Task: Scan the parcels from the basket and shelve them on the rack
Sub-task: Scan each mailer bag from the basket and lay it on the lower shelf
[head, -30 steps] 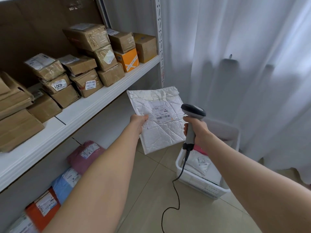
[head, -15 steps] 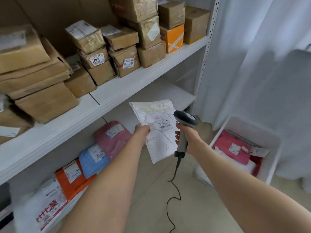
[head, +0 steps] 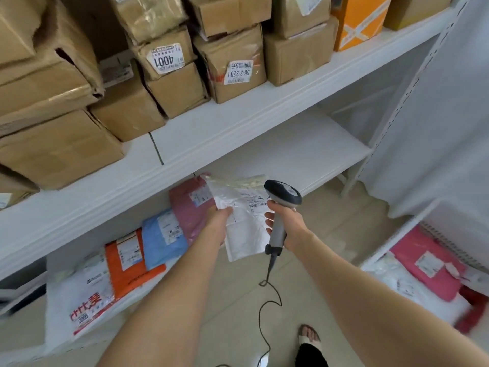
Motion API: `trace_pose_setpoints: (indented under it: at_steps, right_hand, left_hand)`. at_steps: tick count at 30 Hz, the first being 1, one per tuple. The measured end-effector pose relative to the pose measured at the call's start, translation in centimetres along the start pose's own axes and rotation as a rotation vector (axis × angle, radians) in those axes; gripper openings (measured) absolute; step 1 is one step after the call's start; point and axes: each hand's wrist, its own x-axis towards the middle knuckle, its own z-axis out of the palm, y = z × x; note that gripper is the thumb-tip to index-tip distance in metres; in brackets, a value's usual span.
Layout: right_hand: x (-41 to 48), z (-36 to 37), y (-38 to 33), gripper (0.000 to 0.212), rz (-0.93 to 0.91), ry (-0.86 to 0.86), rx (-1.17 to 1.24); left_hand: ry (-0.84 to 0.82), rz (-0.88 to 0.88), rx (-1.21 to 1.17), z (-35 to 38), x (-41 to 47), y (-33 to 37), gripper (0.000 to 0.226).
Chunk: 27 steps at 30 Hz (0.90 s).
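Observation:
My left hand (head: 217,221) pinches the left edge of a white padded mailer (head: 244,207), label up, in front of the rack's lower shelf (head: 312,154). My right hand (head: 284,223) grips the grey handle of a corded barcode scanner (head: 282,193), whose dark head sits just over the mailer's barcode. The white basket (head: 397,234) stands on the floor at the right, with a pink parcel (head: 426,263) and white parcels inside.
Pink (head: 189,205), blue (head: 161,238), orange (head: 127,263) and white (head: 79,295) mailers lie in a row on the lower shelf's left part. Brown cartons (head: 232,70) crowd the upper shelf (head: 206,139). The scanner cable (head: 267,313) trails across the tiled floor near my sandalled foot (head: 308,337). A white curtain (head: 444,102) hangs right.
My view has swung left and down toward the rack. Both hands, with the mailer and scanner, have moved closer to the lower shelf; the basket has slid to the right edge.

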Motion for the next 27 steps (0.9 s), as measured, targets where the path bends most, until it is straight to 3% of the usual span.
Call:
trace_pose_setpoints:
  at_steps: [8,13,21,27]
  right_hand:
    - [5.5,3.7,2.3,0.028,0.050,-0.003,-0.054]
    - [6.4,6.5,5.9,0.015,0.002,0.051,-0.025]
    - [8.1,13.3,12.4,0.046,0.056,0.025,0.115]
    - [10.8,18.0,18.0,0.028,-0.009,0.103,0.110]
  left_hand:
    - [0.138,0.025,-0.086,-3.8,5.9,-0.5,0.032]
    - [0.161,0.056,-0.138,-8.7,8.6,-1.3,0.035]
    - [0.065,0.066,-0.193,-17.9,14.5,-3.2,0.022]
    - [0.057,0.044,-0.121,-22.3,20.6,-6.3,0.039]
